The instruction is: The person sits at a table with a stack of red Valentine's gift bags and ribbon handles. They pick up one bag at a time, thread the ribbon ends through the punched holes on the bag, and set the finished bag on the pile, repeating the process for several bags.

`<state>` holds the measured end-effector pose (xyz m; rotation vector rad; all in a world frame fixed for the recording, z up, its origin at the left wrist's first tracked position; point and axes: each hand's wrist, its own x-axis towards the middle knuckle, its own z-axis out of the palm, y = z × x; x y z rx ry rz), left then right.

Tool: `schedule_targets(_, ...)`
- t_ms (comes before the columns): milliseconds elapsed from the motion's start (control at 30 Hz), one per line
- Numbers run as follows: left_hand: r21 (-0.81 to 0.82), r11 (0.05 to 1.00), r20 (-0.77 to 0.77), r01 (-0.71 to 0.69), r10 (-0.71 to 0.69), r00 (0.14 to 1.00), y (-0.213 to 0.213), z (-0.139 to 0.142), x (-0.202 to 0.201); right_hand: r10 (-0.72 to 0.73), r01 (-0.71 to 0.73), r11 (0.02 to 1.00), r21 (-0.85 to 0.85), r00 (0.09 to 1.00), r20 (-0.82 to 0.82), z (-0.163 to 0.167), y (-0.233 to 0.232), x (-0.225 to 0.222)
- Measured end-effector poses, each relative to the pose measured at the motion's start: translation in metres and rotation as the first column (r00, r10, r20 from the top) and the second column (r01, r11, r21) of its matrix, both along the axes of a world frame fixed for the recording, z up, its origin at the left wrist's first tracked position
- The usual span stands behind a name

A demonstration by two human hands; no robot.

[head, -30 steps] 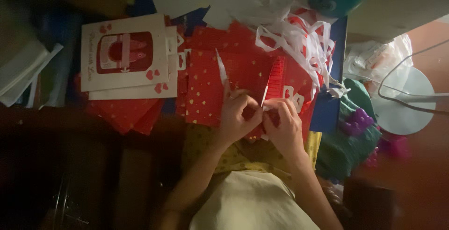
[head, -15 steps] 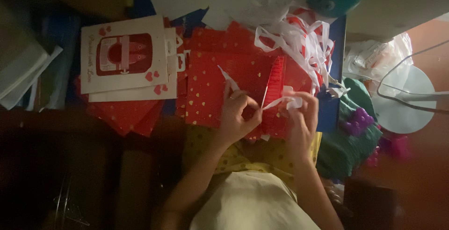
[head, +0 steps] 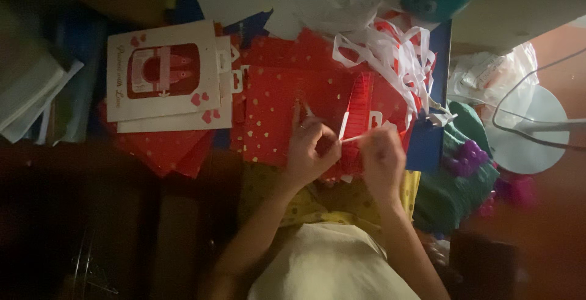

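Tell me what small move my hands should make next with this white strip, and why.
Probably keep peeling: draw the right hand a little further right while the left hand holds its end down. The thin white strip is stretched between the two hands above the red dotted paper, and it looks only partly pulled away, with a pile of loose white strips just beyond.

Matt red paper sheets (head: 287,111) (gold-dotted), thin white paper strips (head: 390,50), purple cloth (head: 467,156).
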<state>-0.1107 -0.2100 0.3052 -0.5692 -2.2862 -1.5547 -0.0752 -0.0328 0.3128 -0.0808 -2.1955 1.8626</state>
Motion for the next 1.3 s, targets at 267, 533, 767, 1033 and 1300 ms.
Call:
schedule_targets(267,-0.001,1.0,0.018,0.002,-0.002,1.0,0.001,-0.003,0.002,0.182,-0.165,0.881,0.443,0.983,0.002,0.036,-0.007,-0.007)
schedule_targets(533,-0.034,0.999,0.002,-0.016,0.016,1.0,0.001,-0.003,0.0,0.041,-0.037,0.998,-0.05,0.997,0.072,0.027,-0.001,-0.012)
schedule_targets(767,-0.029,0.999,0.026,0.021,-0.021,0.999,0.0,0.001,0.0,0.211,-0.224,0.932,0.286,0.975,0.075,0.042,-0.003,-0.008)
schedule_targets(1033,-0.062,0.997,0.02,0.04,-0.039,0.999,-0.003,0.0,0.001,0.077,-0.086,0.971,0.223,0.996,0.051,0.017,-0.002,-0.005)
schedule_targets(1300,-0.188,0.971,0.114,0.15,-0.13,0.985,-0.008,-0.001,-0.004,0.062,-0.079,0.894,0.442,0.997,0.053,0.013,0.004,-0.009)
